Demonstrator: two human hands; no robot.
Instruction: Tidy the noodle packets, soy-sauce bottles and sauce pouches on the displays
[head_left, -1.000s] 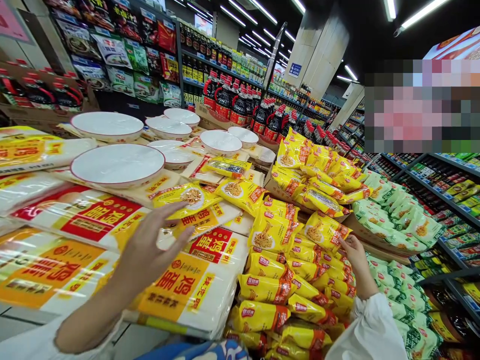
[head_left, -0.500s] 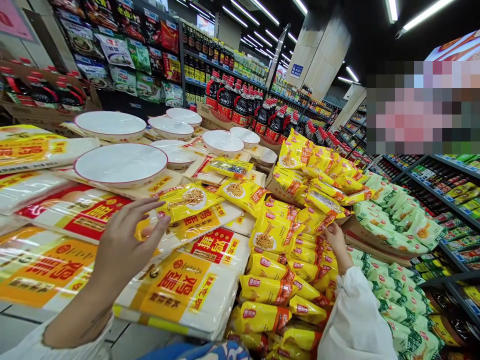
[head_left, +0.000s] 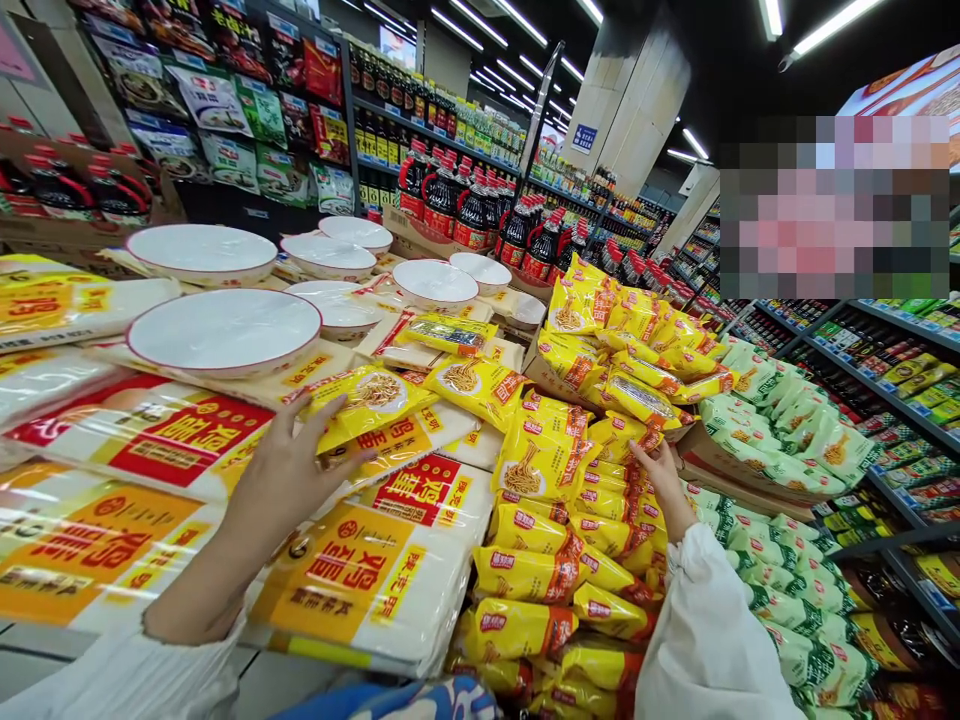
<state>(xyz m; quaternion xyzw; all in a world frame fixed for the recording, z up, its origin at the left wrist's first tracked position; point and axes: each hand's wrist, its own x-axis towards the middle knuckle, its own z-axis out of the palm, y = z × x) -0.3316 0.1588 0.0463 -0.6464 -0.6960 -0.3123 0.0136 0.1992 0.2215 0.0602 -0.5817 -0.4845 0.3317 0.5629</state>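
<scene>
My left hand (head_left: 296,475) reaches over the flat noodle packs, thumb and fingers apart around the near left end of a yellow noodle packet (head_left: 375,398). Its fingertips are at the packet's edge, which lies on a white-and-yellow pack. My right hand (head_left: 666,485) pinches the right corner of another yellow noodle packet (head_left: 619,437) at the front of the carton. Part of its fingers hides behind that corner. Between my hands lie a yellow packet (head_left: 476,388) and a larger yellow noodle packet (head_left: 541,455), the latter on top of the stacked rows.
Several white bowls (head_left: 225,325) stand on the noodle packs at the back left. Green-and-white packets (head_left: 795,420) fill the right side. Red-capped dark bottles (head_left: 476,215) stand behind. Shelves (head_left: 892,380) line the right, and a blurred person-like patch (head_left: 825,220) shows at upper right.
My left hand has moved right and forward, to the end of the yellow packet. My right hand stays at its packet corner. The view has shifted slightly.
</scene>
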